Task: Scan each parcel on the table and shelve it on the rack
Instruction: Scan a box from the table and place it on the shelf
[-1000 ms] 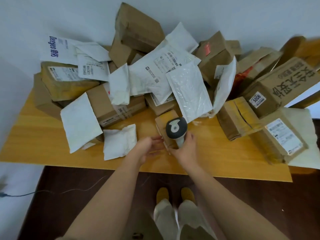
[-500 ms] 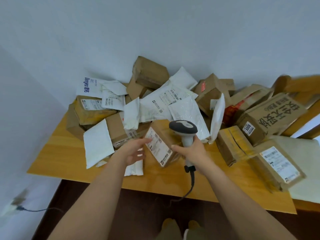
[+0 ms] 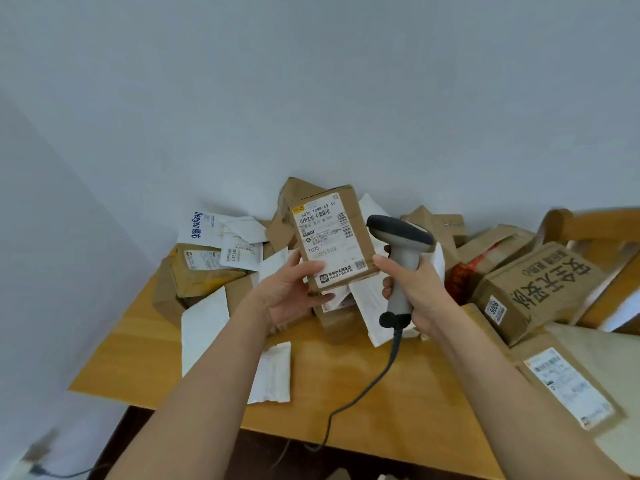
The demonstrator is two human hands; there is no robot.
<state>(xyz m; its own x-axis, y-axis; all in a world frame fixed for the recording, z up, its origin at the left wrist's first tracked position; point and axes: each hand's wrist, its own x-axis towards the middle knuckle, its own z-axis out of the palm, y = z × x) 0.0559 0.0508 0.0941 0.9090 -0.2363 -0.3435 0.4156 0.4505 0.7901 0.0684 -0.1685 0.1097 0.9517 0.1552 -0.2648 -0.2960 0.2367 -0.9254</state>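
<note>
1. Here the left hand (image 3: 291, 292) grips a small cardboard parcel (image 3: 330, 237) by its lower left corner, thumb curled on the labelled front and fingers curled behind; the parcel is lifted clear of the bench (image 3: 138, 344), upright and slightly tilted, its white shipping label (image 3: 327, 237) facing the camera.
2. The right hand (image 3: 419, 292) is wrapped round the grip of a grey barcode scanner (image 3: 400, 251); its thumb tip touches the parcel's lower right edge, and the scanner's dark head sits just beside the parcel's right side.
3. A black cable (image 3: 367, 386) hangs from the scanner's base, crosses the bench and drops over the front edge.
4. Behind and below the raised parcel, a heap of brown boxes and white mailers covers the back of the bench against the wall; what the boxes hold cannot be told, as all are sealed.
5. A flat white mailer (image 3: 202, 327) leans at the heap's left, and a small white pouch (image 3: 273, 372) lies flat near the front, partly behind the left forearm.
6. To the right, a large box with bold black characters (image 3: 533, 289) lies on its side, and nearer the camera a labelled brown parcel (image 3: 571, 386) lies at the bench's right end.
</note>
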